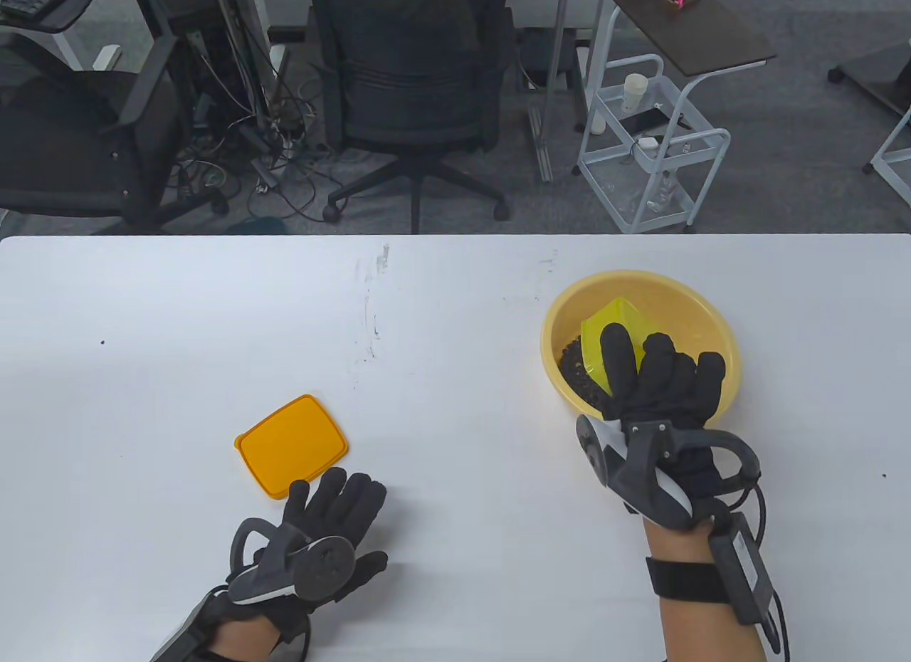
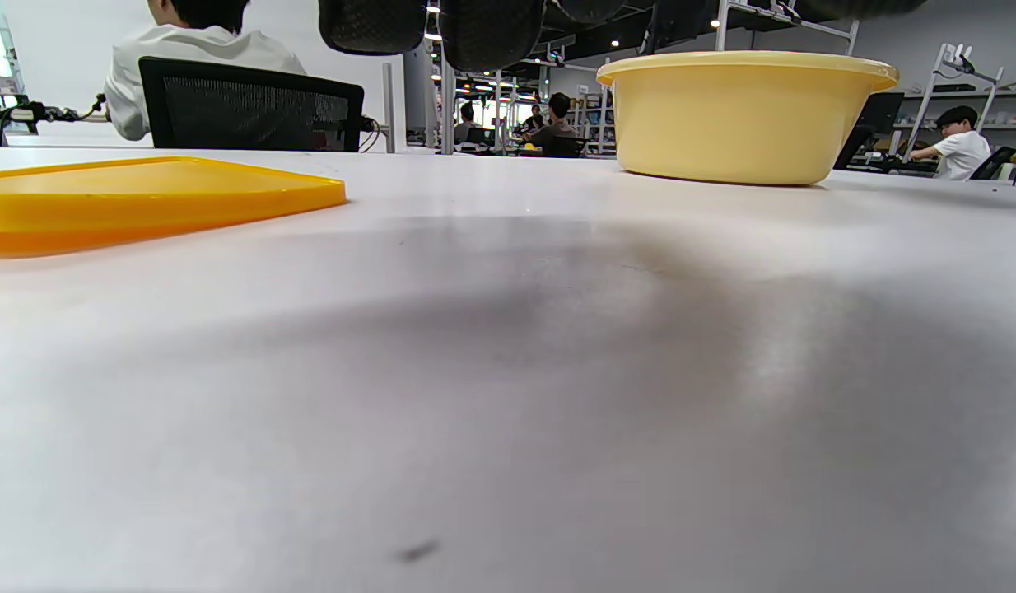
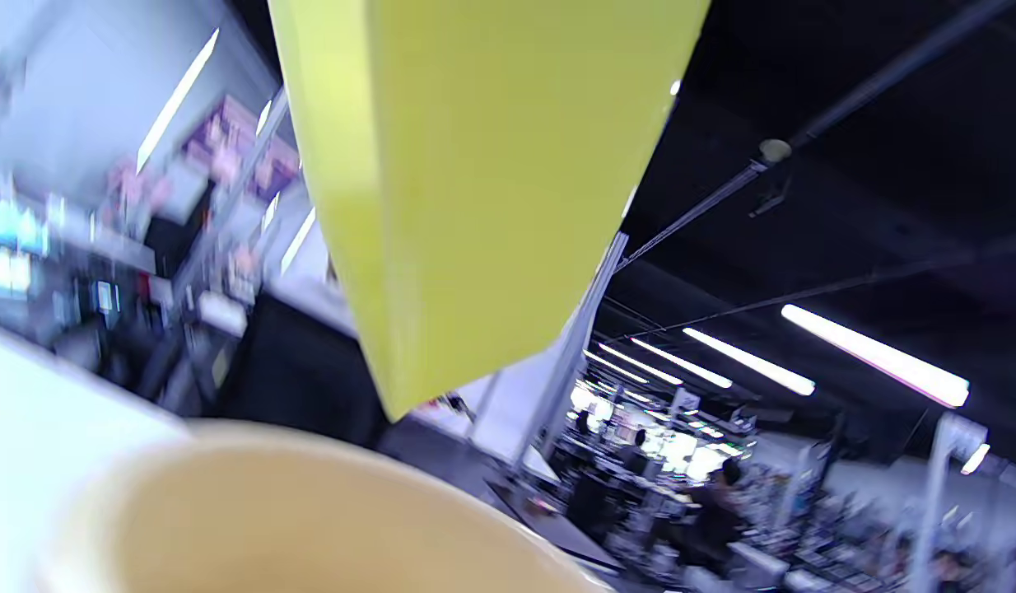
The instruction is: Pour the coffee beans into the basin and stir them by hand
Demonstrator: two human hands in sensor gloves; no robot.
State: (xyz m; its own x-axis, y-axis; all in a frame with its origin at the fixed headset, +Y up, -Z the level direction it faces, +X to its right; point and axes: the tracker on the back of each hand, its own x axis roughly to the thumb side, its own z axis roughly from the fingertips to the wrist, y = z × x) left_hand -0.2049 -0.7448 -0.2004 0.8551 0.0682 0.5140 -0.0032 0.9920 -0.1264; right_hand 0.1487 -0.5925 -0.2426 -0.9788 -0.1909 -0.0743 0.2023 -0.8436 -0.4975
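A pale yellow basin (image 1: 701,313) (image 2: 743,115) (image 3: 294,511) stands on the right half of the white table. Dark coffee beans (image 1: 580,374) lie in its near left part. My right hand (image 1: 651,377) grips a yellow-green container (image 1: 615,331) (image 3: 475,181) and holds it tipped over the basin, its mouth down toward the beans. My left hand (image 1: 334,502) lies flat on the table at the front left with straight fingers and holds nothing. Its fingertips (image 2: 483,29) show at the top edge of the left wrist view.
An orange lid (image 1: 292,445) (image 2: 137,198) lies flat on the table just beyond my left hand. The table's (image 1: 455,277) far edge runs across the middle of the table view, with office chairs and a white cart behind it. People sit in the background.
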